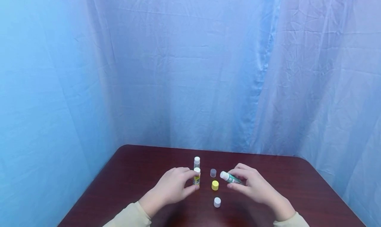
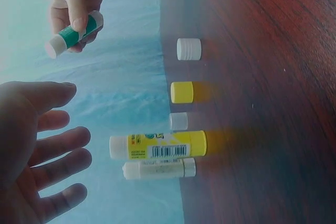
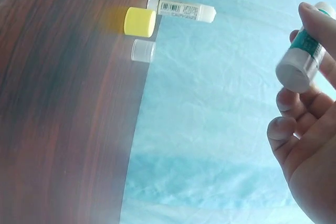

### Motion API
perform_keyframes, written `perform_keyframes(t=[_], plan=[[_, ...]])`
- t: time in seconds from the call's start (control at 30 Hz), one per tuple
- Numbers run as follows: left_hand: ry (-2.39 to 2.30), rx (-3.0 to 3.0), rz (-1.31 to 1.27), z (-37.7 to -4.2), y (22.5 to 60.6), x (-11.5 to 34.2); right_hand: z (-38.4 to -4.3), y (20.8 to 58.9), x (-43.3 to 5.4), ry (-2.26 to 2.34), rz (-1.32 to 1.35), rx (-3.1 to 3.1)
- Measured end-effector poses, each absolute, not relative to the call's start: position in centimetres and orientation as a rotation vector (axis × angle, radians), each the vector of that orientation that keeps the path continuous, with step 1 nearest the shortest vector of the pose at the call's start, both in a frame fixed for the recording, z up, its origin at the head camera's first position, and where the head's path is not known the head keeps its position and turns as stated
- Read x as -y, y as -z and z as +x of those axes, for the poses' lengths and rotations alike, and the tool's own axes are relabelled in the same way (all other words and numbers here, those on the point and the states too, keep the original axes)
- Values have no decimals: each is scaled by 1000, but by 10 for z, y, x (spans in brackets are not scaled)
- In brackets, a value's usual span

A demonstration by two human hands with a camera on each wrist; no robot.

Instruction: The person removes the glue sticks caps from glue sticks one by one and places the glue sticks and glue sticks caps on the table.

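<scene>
My right hand (image 1: 253,184) grips a green-and-white glue stick (image 1: 233,179) between thumb and fingers, held tilted in the air with its white end toward the left. My left hand (image 1: 172,186) is beside an upright yellow glue stick (image 2: 165,146); in the left wrist view its fingers are spread and apart from it. Just behind the yellow one stands a slimmer white glue stick (image 2: 157,170). Three loose caps form a row between the hands: a clear cap (image 1: 213,173) farthest back, a yellow cap (image 1: 215,185) in the middle, a white cap (image 1: 217,202) nearest me.
Everything stands on a dark reddish-brown table (image 1: 143,167) with rounded far corners. Blue curtains (image 1: 184,71) hang behind the table and along both sides.
</scene>
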State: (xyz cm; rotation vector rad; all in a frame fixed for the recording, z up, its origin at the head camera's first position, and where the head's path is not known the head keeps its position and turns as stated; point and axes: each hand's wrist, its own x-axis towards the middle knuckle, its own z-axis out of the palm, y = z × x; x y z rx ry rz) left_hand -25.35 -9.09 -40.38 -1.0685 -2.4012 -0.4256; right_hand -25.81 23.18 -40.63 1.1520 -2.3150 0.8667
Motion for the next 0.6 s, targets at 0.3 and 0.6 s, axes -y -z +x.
perform_keyframes(t=[0.3,0.6], plan=[[446,2406,-1038,-251,404,105,-259,407,-219,-883,1172,2319],[443,2432,-1006,-252,409,117,-261,410,-202,-865,1197,2332]])
